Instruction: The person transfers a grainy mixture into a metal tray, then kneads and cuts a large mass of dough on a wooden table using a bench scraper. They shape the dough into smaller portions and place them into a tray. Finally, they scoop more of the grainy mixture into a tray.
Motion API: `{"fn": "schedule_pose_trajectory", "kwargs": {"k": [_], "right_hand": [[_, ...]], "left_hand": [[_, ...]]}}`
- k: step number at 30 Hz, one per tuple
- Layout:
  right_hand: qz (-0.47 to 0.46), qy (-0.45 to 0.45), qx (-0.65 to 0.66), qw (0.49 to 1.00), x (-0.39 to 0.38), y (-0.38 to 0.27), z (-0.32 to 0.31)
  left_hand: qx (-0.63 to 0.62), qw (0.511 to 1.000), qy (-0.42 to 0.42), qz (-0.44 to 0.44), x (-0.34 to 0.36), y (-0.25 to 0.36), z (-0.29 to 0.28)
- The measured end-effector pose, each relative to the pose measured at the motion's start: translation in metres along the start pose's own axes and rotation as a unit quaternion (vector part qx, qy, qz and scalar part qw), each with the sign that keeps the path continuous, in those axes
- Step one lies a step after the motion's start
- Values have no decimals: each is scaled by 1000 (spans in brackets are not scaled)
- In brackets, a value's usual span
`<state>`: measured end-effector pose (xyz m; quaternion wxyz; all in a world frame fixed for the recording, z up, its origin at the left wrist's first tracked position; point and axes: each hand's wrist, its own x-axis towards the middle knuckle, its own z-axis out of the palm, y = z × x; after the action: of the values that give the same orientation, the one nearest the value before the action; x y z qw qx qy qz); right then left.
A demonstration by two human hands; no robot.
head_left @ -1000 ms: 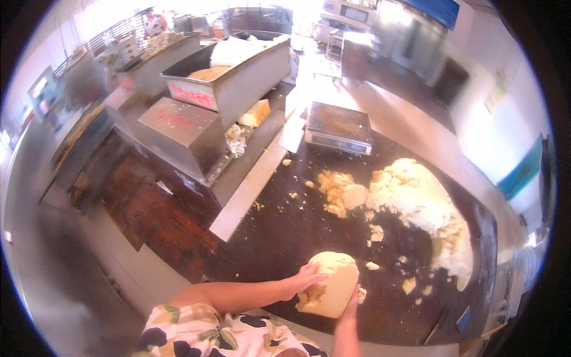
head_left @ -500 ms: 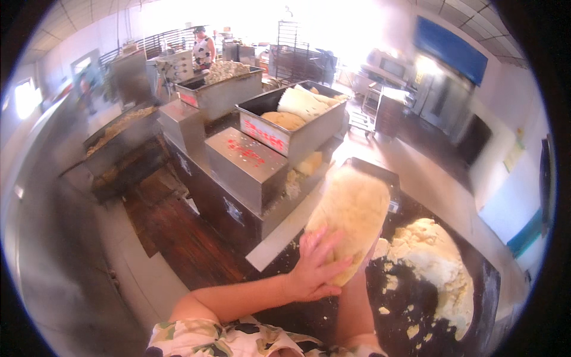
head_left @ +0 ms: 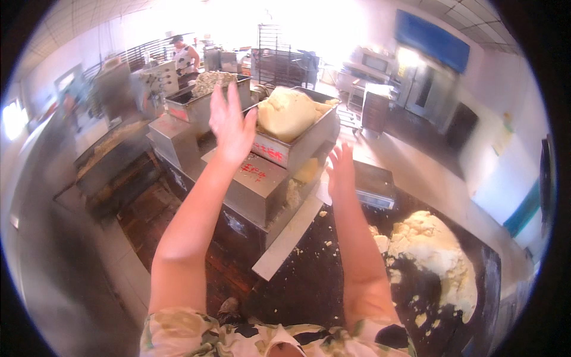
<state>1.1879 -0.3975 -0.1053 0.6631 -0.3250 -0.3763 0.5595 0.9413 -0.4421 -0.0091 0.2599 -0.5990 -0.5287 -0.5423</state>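
A big lump of pale yellow dough [head_left: 288, 114] sits in the top of a metal hopper [head_left: 285, 150], bulging above its rim. My left hand [head_left: 232, 126] is raised at the hopper's left side, fingers stretched and apart, holding nothing. On the other side, my right hand [head_left: 341, 172] is held up beside the hopper's right end, its fingers spread and empty. Beyond the right hand lies a flat metal scale [head_left: 375, 183] on the dark table. Nearer, a large crumbly mound of dough [head_left: 433, 256] rests on that table with loose crumbs around it.
A second hopper [head_left: 178, 110] holding a crumbly mixture stands farther left. Metal machine housings [head_left: 262, 184] sit below the hoppers. A co-worker [head_left: 185, 56] stands at the back left. A tall rack [head_left: 275, 53] is behind, and a wheeled cart [head_left: 376, 110] is at the right.
The dough slab that was in my hands over the table is now in the hopper as a lump. Both hands have let go and reached forward, apart from each other.
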Motion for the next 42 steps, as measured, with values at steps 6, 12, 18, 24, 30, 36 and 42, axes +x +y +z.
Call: {"fn": "schedule_pose_trajectory", "kwargs": {"k": [6, 12, 18, 24, 30, 36, 42], "right_hand": [[-129, 177, -283, 934, -180, 104, -347], [52, 386, -518, 762, -426, 89, -447], [100, 551, -445, 699, -569, 65, -509], [72, 615, -350, 703, -618, 43, -508], [79, 665, -388, 633, -661, 30, -534], [72, 666, -449, 591, -687, 11, -621], [162, 641, -576, 481, -649, -62, -688]], "left_hand": [[-157, 976, -146, 29, -213, 51, -8], [-184, 844, -502, -44, -453, 104, -31], [-269, 643, -657, 287, -549, 210, -36], [-221, 627, -650, 368, -576, 245, -20], [-225, 656, -630, 349, -577, 245, -22], [-235, 676, -622, 317, -589, 257, -24], [-177, 736, -612, 229, -595, 253, -15]]}}
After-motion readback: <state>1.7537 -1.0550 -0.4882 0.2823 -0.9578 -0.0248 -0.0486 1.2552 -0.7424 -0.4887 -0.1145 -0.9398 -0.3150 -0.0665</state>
